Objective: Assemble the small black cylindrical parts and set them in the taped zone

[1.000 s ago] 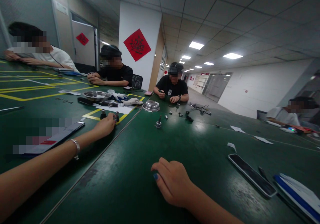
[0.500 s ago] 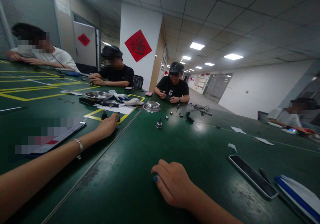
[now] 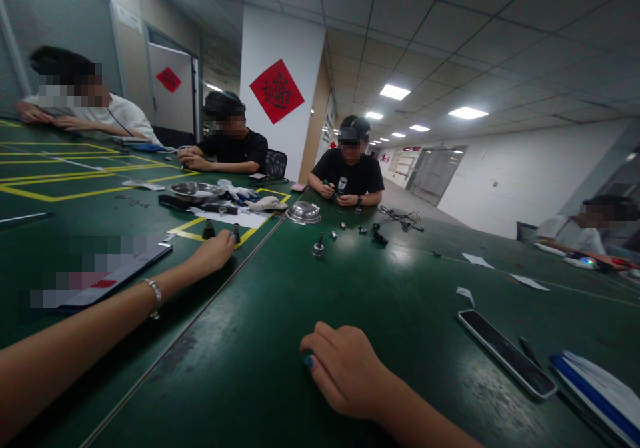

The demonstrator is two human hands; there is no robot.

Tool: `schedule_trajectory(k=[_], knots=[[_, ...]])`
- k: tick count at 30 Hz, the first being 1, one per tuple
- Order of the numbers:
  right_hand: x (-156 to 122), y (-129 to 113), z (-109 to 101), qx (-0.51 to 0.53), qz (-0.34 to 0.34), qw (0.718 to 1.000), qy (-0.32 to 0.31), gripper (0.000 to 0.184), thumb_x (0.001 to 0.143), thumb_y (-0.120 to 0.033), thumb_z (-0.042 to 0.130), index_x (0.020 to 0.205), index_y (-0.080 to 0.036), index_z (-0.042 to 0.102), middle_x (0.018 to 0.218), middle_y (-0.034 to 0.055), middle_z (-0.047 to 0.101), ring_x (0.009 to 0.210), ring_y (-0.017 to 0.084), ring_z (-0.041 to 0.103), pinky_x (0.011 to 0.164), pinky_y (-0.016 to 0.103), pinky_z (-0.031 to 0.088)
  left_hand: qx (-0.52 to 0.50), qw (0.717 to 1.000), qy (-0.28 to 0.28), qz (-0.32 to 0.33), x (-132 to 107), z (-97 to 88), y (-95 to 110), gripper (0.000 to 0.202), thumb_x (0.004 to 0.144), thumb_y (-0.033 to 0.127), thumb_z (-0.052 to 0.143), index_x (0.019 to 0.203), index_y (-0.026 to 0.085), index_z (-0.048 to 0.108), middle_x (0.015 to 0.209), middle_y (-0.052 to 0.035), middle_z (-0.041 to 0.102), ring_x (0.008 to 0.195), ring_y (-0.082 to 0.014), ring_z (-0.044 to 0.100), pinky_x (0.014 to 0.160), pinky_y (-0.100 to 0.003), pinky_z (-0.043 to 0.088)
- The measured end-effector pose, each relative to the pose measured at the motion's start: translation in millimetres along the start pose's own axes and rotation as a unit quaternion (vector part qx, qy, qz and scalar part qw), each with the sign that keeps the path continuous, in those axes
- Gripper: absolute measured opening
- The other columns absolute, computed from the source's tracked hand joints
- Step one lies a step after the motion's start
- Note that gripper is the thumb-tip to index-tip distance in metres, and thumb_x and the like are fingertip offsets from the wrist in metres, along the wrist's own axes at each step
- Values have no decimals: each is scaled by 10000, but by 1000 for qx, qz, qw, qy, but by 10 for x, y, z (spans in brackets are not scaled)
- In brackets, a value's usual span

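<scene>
My left hand [image 3: 216,249] reaches far across the green table [image 3: 270,341]. Its fingertips are beside a small dark tapered piece with a metallic top [image 3: 235,232], which stands upright by the yellow tape; the fingers look slightly parted from it, though the hand partly hides them. A similar black tapered piece [image 3: 208,229] stands just left of it. Resting on the table near me, my right hand [image 3: 345,371] has its fingers curled in, a blue nail showing on the thumb. Nothing shows in it.
Beyond the left hand lie a metal bowl [image 3: 193,193], white gloves [image 3: 265,204] and an upturned metal dish [image 3: 303,213]. A round metal part with a stem [image 3: 318,245] stands mid-table near small fittings. On the right lies a phone [image 3: 505,353]. Across the table sits a co-worker [image 3: 350,175].
My left hand has drawn back slightly, to the left and down, and more of the tapered piece shows. The right hand has hardly moved. The co-worker opposite has shifted a little.
</scene>
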State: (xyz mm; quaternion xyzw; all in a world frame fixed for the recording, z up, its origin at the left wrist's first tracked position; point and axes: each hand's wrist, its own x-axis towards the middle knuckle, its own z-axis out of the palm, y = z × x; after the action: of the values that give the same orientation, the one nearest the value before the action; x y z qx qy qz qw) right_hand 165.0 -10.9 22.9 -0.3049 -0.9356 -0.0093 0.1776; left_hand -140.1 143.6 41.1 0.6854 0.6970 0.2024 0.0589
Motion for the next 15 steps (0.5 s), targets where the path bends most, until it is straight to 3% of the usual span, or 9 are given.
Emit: schedule_trajectory(k=[7, 12, 15], knots=[[2, 20, 19, -9, -2, 1000, -9, 219, 887, -256, 338, 1001, -193, 513, 861, 12, 543, 640, 135, 457, 553, 274, 290, 13, 1000, -16, 18, -37, 16, 46, 312, 946, 298, 203, 1078, 91, 396, 854, -118, 607, 761, -245, 602, 665, -284, 392], [0, 27, 27, -11, -9, 1000, -11, 222, 893, -255, 334, 1013, -191, 511, 869, 19, 552, 653, 138, 472, 552, 272, 296, 1, 999, 0, 33, -19, 95, 29, 310, 884, 246, 354, 1131, 64, 310, 1075, -180, 550, 1022, -273, 544, 843, -319, 393], [3, 18, 13, -12, -7, 1000, -14, 216, 890, -246, 342, 1004, -189, 516, 863, 20, 558, 651, 137, 478, 550, 270, 299, -13, 999, 9, 43, -30, 164, 67, 300, 819, 150, 401, 1093, 78, 306, 1109, -189, 527, 1065, -264, 520, 902, -338, 381]])
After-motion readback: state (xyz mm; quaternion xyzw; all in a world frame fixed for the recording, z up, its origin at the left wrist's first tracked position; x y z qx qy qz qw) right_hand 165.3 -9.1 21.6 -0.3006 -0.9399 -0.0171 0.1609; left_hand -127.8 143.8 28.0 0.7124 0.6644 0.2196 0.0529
